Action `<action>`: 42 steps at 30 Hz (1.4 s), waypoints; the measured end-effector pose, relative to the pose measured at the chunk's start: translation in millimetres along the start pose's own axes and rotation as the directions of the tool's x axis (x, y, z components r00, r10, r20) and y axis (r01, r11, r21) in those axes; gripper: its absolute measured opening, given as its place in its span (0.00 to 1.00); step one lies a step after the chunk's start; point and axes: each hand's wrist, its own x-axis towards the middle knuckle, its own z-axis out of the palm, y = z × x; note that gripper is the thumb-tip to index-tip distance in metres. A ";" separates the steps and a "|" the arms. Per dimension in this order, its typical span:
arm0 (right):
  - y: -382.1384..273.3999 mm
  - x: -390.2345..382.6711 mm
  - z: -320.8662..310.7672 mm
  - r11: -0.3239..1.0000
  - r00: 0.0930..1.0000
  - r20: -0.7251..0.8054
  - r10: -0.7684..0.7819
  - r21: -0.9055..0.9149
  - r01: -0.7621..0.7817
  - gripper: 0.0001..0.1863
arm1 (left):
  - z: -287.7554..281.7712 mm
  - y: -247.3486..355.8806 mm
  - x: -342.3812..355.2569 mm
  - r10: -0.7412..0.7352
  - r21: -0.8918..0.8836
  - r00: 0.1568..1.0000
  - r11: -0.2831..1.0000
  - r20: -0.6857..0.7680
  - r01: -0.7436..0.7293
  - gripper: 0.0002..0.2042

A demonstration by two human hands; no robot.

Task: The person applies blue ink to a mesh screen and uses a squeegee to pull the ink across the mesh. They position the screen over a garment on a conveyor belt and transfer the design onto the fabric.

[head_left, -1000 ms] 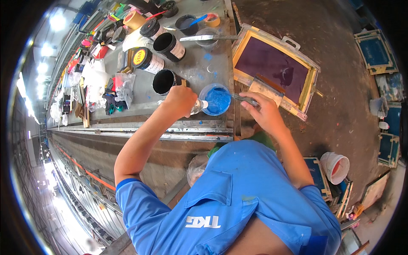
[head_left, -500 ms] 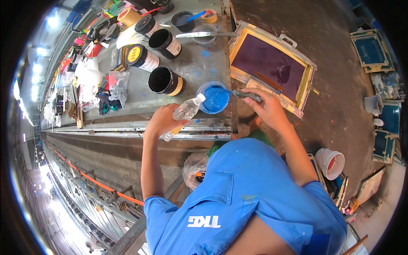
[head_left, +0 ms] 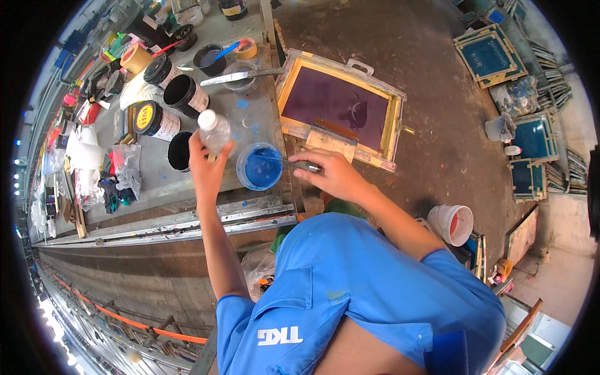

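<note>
My left hand [head_left: 207, 170] is closed around a clear plastic bottle [head_left: 218, 139] with a white cap, held upright beside a tub of blue ink [head_left: 262, 167]. A black ink pot [head_left: 179, 152] stands partly hidden behind this hand. My right hand [head_left: 334, 175] grips the dark handle of a spatula [head_left: 306, 166] at the tub's right side. Its thin blade reaches over the rim into the blue ink. Just beyond my right hand, a wooden-handled squeegee [head_left: 330, 145] rests on a yellow-edged printing screen [head_left: 340, 103] with a dark purple mesh.
Several ink pots, one a black open pot [head_left: 185, 95], stand on the grey table [head_left: 150, 195]. A long metal blade [head_left: 240, 76] lies across a clear tub. Tape rolls [head_left: 247, 48] and plastic bags [head_left: 128, 169] are farther off. A white bucket [head_left: 451, 225] stands on the floor at right.
The bottle has gone from leaning with its cap at the tub's rim to upright and left of the tub. The spatula stays at the tub. The whole view has shifted.
</note>
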 end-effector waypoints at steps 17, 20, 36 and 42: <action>-1.7 39.4 45.1 0.699 0.999 -0.037 0.021 0.715 0.011 0.06 | 62.2 -102.9 43.8 -0.035 0.013 0.995 0.999 -0.091 0.036 0.30; 2.5 53.8 44.9 0.700 0.974 -0.204 0.096 0.710 0.080 0.09 | 50.3 -78.4 -6.4 -0.031 -0.029 0.987 0.999 -0.157 0.027 0.25; -10.1 81.2 55.3 0.734 0.988 -0.117 0.096 0.679 0.009 0.15 | 61.7 -90.6 -119.5 -0.204 0.315 0.979 0.931 0.032 0.184 0.47; -22.3 74.5 83.0 0.574 0.988 -0.143 0.055 0.814 0.086 0.19 | 52.9 -83.8 -127.5 -0.135 0.280 0.990 0.952 0.031 0.121 0.44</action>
